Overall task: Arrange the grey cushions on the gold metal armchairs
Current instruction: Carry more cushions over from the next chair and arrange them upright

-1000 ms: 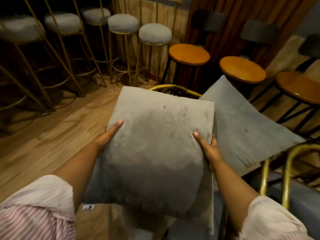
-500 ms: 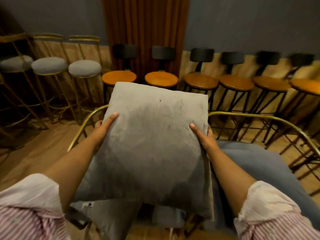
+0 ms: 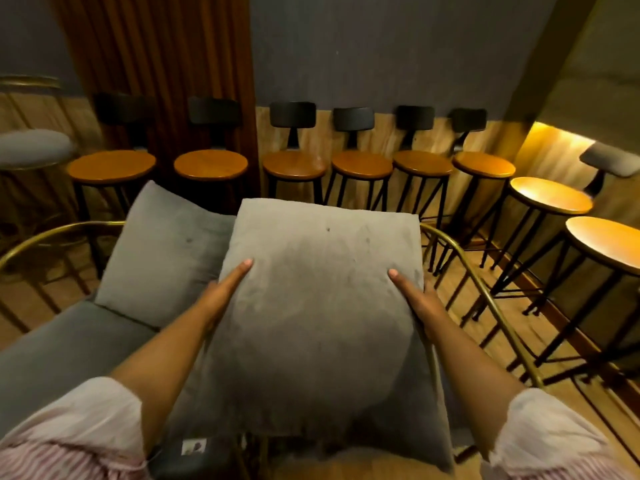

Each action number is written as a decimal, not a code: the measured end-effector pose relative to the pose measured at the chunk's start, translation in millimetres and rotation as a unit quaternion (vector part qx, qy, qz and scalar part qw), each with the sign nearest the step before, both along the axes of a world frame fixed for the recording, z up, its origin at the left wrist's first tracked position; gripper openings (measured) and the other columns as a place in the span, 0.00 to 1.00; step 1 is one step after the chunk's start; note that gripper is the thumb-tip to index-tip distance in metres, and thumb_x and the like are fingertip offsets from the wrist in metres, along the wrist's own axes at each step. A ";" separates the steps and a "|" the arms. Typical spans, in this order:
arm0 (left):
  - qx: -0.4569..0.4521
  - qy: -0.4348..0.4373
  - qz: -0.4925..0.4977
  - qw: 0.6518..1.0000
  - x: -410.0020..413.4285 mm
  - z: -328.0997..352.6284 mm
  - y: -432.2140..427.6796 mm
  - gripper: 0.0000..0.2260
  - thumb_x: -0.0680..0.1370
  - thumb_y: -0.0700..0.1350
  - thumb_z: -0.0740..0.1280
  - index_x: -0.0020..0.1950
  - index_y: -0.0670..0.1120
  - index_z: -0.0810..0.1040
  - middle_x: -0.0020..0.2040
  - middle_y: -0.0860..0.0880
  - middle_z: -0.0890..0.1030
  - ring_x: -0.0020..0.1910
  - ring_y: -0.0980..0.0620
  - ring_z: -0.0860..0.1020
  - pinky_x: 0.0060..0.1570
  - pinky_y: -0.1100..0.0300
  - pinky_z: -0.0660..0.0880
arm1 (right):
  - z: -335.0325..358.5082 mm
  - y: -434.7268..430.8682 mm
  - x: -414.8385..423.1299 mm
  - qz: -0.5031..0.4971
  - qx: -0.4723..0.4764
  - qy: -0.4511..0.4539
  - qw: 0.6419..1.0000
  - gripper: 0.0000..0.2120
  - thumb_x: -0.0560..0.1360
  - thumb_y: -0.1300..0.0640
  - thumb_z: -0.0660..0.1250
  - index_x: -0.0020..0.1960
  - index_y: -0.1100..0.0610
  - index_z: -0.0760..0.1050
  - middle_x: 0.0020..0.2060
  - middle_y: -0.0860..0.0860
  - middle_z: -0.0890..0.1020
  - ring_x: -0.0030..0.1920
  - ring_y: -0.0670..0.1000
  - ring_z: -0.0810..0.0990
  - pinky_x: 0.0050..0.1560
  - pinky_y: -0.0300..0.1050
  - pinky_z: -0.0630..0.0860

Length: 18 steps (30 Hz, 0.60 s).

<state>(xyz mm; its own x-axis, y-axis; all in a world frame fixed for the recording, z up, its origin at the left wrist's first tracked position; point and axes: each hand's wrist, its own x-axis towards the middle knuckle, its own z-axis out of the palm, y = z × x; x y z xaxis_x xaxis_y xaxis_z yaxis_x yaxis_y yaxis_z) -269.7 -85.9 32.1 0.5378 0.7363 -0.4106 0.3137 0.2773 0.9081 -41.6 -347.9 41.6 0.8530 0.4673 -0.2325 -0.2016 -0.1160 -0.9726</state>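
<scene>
I hold a square grey cushion [image 3: 318, 323] in front of me, above a gold metal armchair [image 3: 485, 292]. My left hand [image 3: 225, 292] grips its left edge and my right hand [image 3: 415, 299] grips its right edge, thumbs on top. A second grey cushion [image 3: 166, 251] leans upright against the chair's back at the left. The chair's grey seat pad [image 3: 69, 348] shows at lower left. The gold rail curves around both sides; the held cushion hides the middle of the seat.
A row of several wooden-topped bar stools [image 3: 360, 164] with black backs lines the far wall, and two more stools [image 3: 550, 195] stand at the right. A grey padded gold stool [image 3: 31, 147] stands at far left. Wooden floor lies around the chair.
My view has swung right and down over the armchair. The second cushion leaning on the chair back has come into sight at left. Both hands keep their grip on the held cushion.
</scene>
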 end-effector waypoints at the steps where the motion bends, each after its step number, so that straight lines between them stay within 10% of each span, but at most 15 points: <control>1: -0.005 -0.002 -0.006 1.000 16.9 -8.1 -15.3 0.55 0.53 0.76 0.68 0.74 0.48 0.66 0.70 0.44 0.73 0.65 0.41 0.73 0.64 0.46 0.71 | -1.0 -15.7 18.3 -0.002 -0.008 -0.002 1.000 0.43 0.64 0.44 0.76 0.73 0.51 0.61 0.62 0.51 0.75 0.56 0.55 0.78 0.50 0.47 0.75; 8: -0.097 -0.008 -0.012 0.995 103.7 -19.2 -91.9 0.45 0.58 0.67 0.74 0.69 0.48 0.67 0.61 0.45 0.77 0.58 0.42 0.77 0.57 0.48 0.74 | -13.5 -71.3 114.6 0.004 -0.037 -0.001 0.999 0.42 0.67 0.45 0.74 0.75 0.50 0.58 0.63 0.51 0.72 0.55 0.53 0.73 0.49 0.45 0.73; 11: -0.081 0.012 -0.078 0.994 133.1 -1.0 -94.9 0.51 0.40 0.69 0.76 0.60 0.51 0.71 0.47 0.49 0.80 0.46 0.49 0.78 0.40 0.56 0.74 | -19.2 -68.1 146.7 -0.006 -0.054 -0.014 0.998 0.43 0.67 0.43 0.73 0.75 0.48 0.57 0.69 0.54 0.71 0.62 0.58 0.73 0.57 0.49 0.70; 18: 0.041 -0.027 -0.026 0.998 222.1 3.6 -25.3 0.53 0.48 0.66 0.78 0.69 0.49 0.70 0.63 0.46 0.79 0.57 0.45 0.79 0.60 0.45 0.75 | -10.5 -11.4 231.0 0.010 -0.023 -0.049 0.998 0.46 0.64 0.45 0.76 0.75 0.49 0.56 0.68 0.53 0.73 0.59 0.54 0.75 0.56 0.48 0.73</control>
